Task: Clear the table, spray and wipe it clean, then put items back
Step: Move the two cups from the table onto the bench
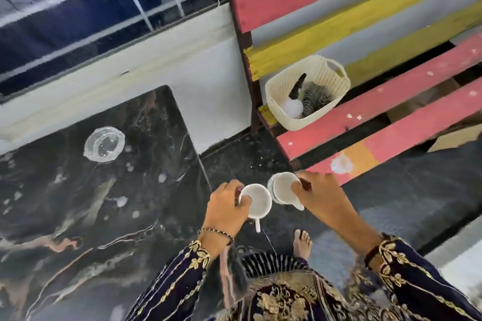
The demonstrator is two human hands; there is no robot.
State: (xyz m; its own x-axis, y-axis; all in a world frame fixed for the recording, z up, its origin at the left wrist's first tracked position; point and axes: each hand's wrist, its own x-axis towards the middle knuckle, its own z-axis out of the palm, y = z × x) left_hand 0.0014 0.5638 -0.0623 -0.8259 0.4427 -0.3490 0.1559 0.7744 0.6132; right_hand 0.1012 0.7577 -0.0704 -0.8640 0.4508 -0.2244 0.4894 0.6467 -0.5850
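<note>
Starting at the left, we find the dark marbled table dotted with pale spots, and one clear glass dish sitting on it near the far edge. That dish is the only item we can see on the top, so we judge the clearing step to be under way and nearly done.

Past the table's right edge, over the floor, our left hand curls its fingers over the rim of a white cup, whose handle points down toward us. Just beside it, almost touching, our right hand grips a second white cup by its rim. A further white edge shows behind this cup, and we cannot tell whether that is a saucer or another cup.

Further right stands the painted slat bench, and at its near end a cream basket holds a spray bottle and a striped cloth.

The next move, as we read it, calls for setting both cups down somewhere off the table, likely on the bench. The gaps between its slats call for care in placing them. Then we go back for the glass dish before we reach for the bottle and cloth.
</note>
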